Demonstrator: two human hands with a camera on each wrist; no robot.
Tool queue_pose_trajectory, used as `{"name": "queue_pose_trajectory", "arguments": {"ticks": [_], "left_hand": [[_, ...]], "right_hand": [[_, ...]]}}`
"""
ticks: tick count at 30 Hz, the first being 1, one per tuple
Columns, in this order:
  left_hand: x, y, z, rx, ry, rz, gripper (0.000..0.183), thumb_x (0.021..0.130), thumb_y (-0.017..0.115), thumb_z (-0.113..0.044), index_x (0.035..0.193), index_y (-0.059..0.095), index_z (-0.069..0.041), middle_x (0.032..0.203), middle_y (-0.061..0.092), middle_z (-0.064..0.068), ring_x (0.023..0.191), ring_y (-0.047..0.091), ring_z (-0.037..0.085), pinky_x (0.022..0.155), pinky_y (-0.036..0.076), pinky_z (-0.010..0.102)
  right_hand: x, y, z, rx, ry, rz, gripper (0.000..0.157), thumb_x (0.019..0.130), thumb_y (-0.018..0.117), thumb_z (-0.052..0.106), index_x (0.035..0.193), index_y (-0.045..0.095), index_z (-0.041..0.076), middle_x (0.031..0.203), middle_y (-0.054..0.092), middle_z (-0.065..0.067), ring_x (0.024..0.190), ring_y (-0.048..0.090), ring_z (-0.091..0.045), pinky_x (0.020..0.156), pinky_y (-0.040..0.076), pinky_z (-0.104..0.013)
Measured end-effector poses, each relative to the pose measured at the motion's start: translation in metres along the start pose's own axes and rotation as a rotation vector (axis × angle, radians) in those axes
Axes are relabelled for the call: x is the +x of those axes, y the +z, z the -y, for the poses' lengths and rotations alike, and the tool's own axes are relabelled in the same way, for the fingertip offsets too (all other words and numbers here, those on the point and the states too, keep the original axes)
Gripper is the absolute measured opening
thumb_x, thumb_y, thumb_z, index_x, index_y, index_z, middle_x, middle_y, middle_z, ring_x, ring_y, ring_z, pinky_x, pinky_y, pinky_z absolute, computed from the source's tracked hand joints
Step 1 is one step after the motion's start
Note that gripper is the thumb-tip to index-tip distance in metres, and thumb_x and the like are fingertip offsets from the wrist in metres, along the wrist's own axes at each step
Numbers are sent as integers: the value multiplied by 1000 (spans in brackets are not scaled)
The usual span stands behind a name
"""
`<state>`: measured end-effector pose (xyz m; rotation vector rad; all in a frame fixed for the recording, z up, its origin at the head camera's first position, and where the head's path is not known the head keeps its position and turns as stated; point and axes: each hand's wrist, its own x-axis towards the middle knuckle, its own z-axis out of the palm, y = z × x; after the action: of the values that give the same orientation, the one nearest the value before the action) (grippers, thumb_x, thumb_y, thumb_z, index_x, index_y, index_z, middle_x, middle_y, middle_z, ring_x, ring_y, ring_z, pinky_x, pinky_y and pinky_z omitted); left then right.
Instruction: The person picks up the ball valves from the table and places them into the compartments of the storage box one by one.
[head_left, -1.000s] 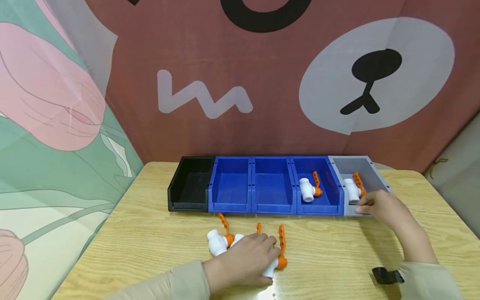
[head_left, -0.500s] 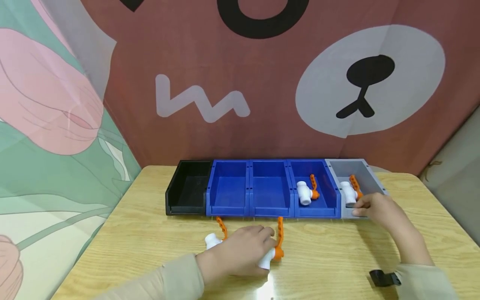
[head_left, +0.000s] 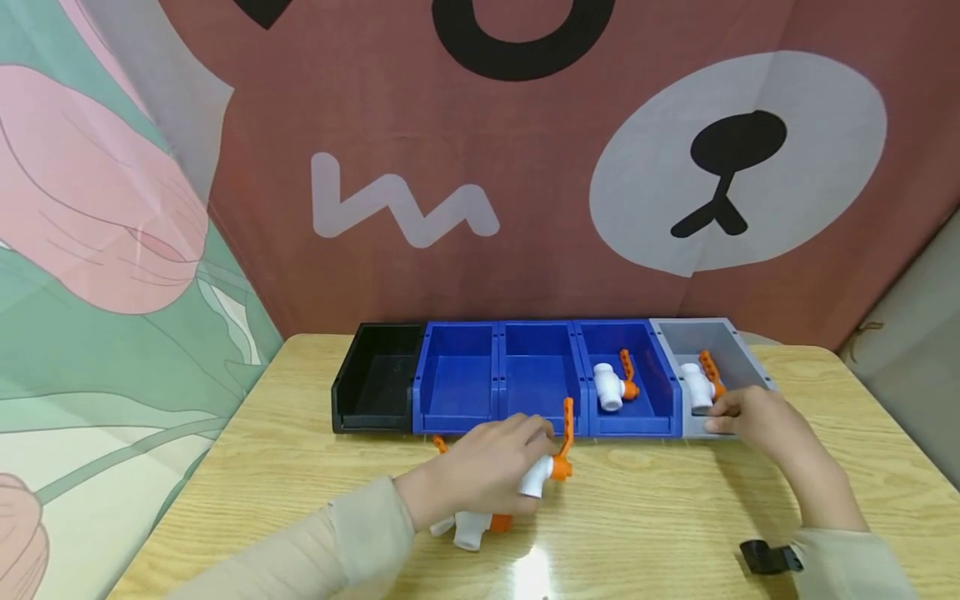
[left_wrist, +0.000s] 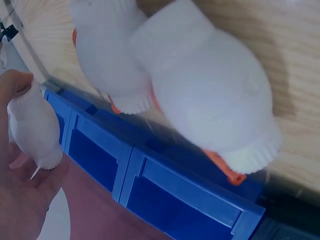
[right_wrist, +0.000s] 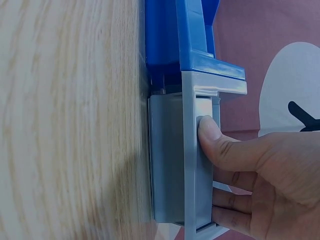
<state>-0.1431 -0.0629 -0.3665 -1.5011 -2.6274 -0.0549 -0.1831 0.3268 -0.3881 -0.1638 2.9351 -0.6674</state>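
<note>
My left hand (head_left: 483,462) grips a white ball valve (head_left: 536,477) with an orange lever, held above the table in front of the bins. Beneath that hand, two more white valves (left_wrist: 210,85) lie close together on the table, partly hidden by it in the head view. At the right end of the row, my right hand (head_left: 761,421) holds the front lip of the grey bin (right_wrist: 167,160), its thumb on the outer side. A valve (head_left: 697,387) lies inside this bin, just behind the fingers. Another valve (head_left: 609,387) lies in the rightmost blue bin (head_left: 637,427).
Left of these stand two blue bins (head_left: 457,421) and a black bin (head_left: 371,421), side by side along the back of the wooden table (head_left: 637,533). A printed cloth (head_left: 540,225) hangs behind. Something black (head_left: 768,557) sits at the right sleeve.
My left hand has lifted a valve off the table and moved slightly toward the bins, uncovering part of the valves below. The right hand stays at the grey bin's lip.
</note>
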Motion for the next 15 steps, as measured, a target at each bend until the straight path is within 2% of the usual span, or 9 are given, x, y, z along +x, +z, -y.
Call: {"name": "queue_pose_trajectory", "arguments": {"ticks": [11,15], "left_hand": [[15,-10,9,-43,-97,17,55,83,78,-41,127,62,-13,129,54,2,106,56,16,81,53,22],[21,-11,12,-18,-117,23,56,82,79,-41,127,63,-13,130,55,2,110,55,16,89,52,25]], "right_hand": [[1,-2,1,2,-1,1,17,88,76,18,91,74,1,88,70,-11,81,62,-29,71,52,-50],[1,-2,2,4,-3,1,17,88,75,18,91,74,1,88,70,-11,81,62,-29,71,52,-50]]}}
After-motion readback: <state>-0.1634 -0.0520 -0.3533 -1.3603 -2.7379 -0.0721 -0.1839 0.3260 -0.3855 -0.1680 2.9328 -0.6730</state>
